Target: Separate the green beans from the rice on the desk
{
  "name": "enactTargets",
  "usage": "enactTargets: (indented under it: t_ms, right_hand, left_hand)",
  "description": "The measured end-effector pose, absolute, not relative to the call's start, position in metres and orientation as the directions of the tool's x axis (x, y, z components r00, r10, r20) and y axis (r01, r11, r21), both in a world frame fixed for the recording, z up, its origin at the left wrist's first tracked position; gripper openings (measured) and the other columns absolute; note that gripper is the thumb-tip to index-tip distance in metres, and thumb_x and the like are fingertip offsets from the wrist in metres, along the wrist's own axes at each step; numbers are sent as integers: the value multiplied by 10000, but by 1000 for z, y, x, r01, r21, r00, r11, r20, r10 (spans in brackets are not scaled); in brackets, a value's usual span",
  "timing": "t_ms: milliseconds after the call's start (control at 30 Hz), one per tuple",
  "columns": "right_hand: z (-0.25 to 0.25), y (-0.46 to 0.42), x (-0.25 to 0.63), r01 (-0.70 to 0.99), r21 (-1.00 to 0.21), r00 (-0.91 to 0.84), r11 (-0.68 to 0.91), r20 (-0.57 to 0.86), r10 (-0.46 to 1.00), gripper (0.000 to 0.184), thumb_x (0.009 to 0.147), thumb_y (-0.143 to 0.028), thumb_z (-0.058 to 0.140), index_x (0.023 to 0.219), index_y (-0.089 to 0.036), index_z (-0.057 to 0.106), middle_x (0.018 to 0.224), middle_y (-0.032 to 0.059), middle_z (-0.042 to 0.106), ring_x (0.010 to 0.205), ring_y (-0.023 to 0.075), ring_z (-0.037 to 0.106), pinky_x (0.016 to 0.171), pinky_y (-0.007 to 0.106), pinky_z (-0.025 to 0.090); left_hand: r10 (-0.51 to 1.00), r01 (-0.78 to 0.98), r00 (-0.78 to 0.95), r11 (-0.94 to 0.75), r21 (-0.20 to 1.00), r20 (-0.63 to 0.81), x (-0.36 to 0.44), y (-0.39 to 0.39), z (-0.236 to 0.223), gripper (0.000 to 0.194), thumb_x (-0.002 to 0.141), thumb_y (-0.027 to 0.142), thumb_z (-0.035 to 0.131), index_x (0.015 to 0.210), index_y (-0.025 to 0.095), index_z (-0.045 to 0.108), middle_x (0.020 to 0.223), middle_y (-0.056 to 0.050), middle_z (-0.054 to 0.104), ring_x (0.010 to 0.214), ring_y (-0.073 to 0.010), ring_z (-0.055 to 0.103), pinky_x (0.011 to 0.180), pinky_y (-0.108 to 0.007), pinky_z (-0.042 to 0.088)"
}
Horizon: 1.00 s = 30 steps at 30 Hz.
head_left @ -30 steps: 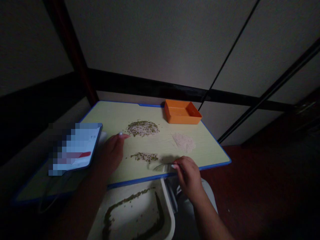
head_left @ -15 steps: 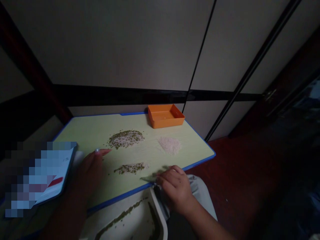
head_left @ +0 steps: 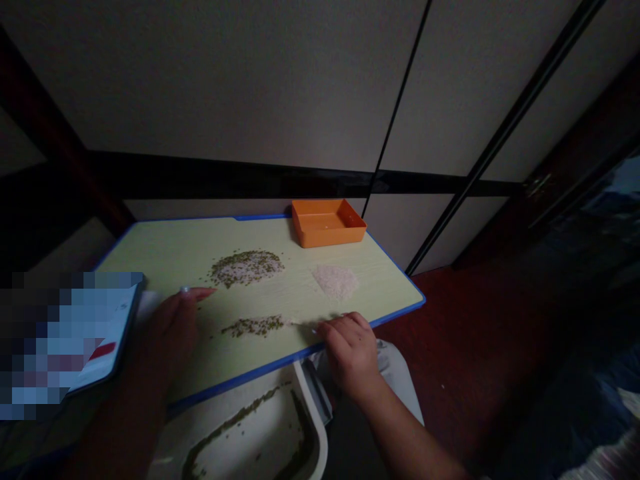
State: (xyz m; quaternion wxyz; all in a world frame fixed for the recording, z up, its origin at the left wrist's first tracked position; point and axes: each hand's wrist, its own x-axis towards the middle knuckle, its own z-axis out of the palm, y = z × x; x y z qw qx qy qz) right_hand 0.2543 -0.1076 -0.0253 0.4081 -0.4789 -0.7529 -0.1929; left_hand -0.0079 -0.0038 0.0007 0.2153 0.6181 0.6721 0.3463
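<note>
My left hand (head_left: 175,327) is low over the left of the pale yellow tabletop (head_left: 165,253), a finger stretched toward a mixed pile of green beans and pale rice-like grains (head_left: 247,267); nothing shows in it. By the near edge my right hand (head_left: 353,350) is closed, its fingers curled. A thin pale sliver juts left from its fingertips, too blurred to name. It points at a smaller mixed pile of beans and grains (head_left: 255,325). Behind that hand lies a pile of pale grains alone (head_left: 336,281).
An orange tray (head_left: 333,237) stands at the table's far right corner. A tablet-like screen (head_left: 113,333) lies at the left. Below the near edge, a white basin (head_left: 320,433) holds green beans. Cabinet panels (head_left: 240,87) rise behind the table.
The right hand has moved up and slightly left over the tabletop, nearer the small mixed pile. The left hand keeps about the same place. The whole view has shifted a little.
</note>
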Motion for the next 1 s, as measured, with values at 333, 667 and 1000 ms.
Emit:
enactTargets:
  t_ms: [333, 667, 1000]
  right_hand:
    - [-27, -105, 248, 835, -121, -251, 537, 785, 566, 145, 921, -139, 482, 952, -171, 620, 800, 26, 714, 736, 138, 610, 719, 310, 404]
    - [-21, -113, 258, 799, -150, -230, 582, 818, 527, 172, 903, -106, 477, 974, -179, 615, 783, 29, 716, 734, 129, 640, 710, 303, 422]
    - [-25, -117, 252, 824, -66, -309, 562, 779, 545, 156, 921, -138, 490, 980, -177, 629, 838, 32, 735, 767, 134, 639, 756, 314, 417]
  left_hand:
    - [975, 678, -145, -26, 734, 168, -5, -7, 3, 563, 880, 515, 185, 1033, 235, 649, 1194, -49, 648, 1181, -225, 549, 1106, -436, 351]
    - [979, 680, -133, -22, 733, 152, -5, -5, 2, 534, 890, 465, 207, 1057, 211, 645, 1188, -73, 642, 1154, -238, 558, 1078, -465, 373]
    - [980, 643, -137, -24, 765, 147, -6, -3, -3, 547, 884, 482, 217, 1074, 197, 644, 1182, -79, 644, 1175, -236, 542, 1092, -434, 352]
